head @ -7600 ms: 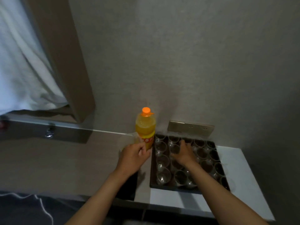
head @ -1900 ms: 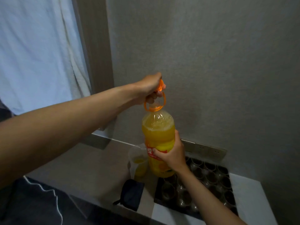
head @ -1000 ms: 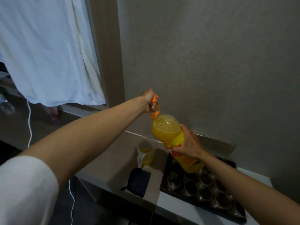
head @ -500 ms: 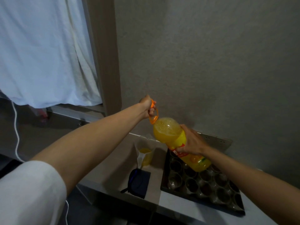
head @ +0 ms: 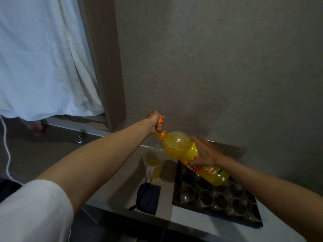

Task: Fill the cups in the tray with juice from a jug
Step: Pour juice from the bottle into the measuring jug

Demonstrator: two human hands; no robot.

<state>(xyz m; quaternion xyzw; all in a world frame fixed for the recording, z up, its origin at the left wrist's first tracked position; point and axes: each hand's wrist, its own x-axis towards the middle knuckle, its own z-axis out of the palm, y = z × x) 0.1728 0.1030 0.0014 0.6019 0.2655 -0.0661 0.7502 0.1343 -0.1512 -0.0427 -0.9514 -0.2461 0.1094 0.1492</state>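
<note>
**Juice bottle tipped over the tray**

Juice bottle (head: 190, 159) hangs tilted above the bench (head: 122, 180), its base low over the far cups (head: 220, 194) in the dark tray (head: 176, 189) and its neck raised toward the left. The left hand (head: 154, 124) grips the orange handle loop (head: 161, 130) at the neck, fingers curled round it. The right hand (head: 204, 152) holds the bottle's labelled middle, fingers wrapped over the top. A clear jug (head: 153, 165) with some juice in it stands just left of the tray, below the bottle's neck. A dark pouch (head: 148, 196) lies in front of the jug. A white curtain (head: 40, 58) hangs at upper left.
</note>
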